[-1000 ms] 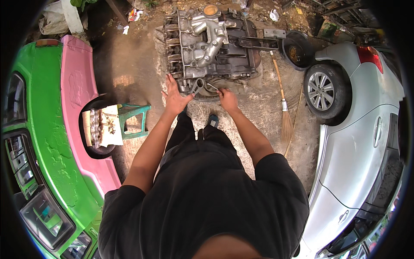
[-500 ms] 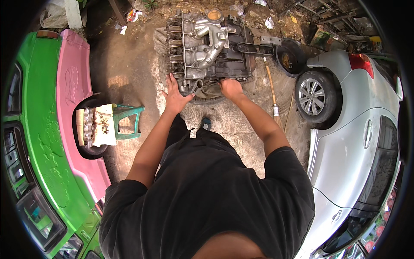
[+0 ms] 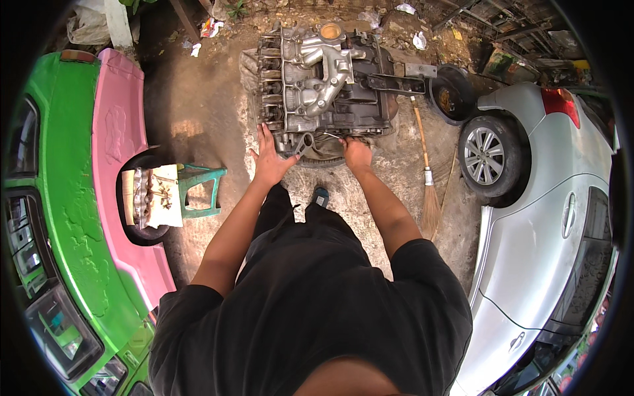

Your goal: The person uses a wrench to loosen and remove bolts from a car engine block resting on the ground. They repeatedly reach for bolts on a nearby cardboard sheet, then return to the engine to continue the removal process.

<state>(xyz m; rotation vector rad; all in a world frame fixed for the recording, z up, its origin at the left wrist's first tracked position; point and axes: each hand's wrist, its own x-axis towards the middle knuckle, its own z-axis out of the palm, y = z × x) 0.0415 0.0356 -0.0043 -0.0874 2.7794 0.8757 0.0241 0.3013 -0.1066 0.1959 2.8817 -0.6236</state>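
Observation:
An engine (image 3: 337,86) with a silver intake manifold (image 3: 330,82) sits on the ground in front of me. My left hand (image 3: 269,157) lies with spread fingers against its near left corner, holding nothing. Beside that thumb, a metal bracket with a round eye (image 3: 305,142) sticks out from the engine's near end. My right hand (image 3: 357,156) is closed at the near edge, to the right of the bracket. From its fingers a slim silver hand tool (image 3: 333,136) points left toward the engine; its exact kind is too small to tell. A tyre (image 3: 320,162) shows beneath the near end.
A green and pink vehicle (image 3: 119,132) stands left; a silver car (image 3: 528,165) stands right. A green stool (image 3: 205,191) bears cardboard (image 3: 168,214) and a shaft-like metal part (image 3: 140,198). A broom (image 3: 429,198) and black basin (image 3: 451,96) lie right of the engine.
My right hand has drawn back a little toward me from the engine's near edge, and the silver tool now shows. My left hand keeps its place. The whole view has shifted slightly.

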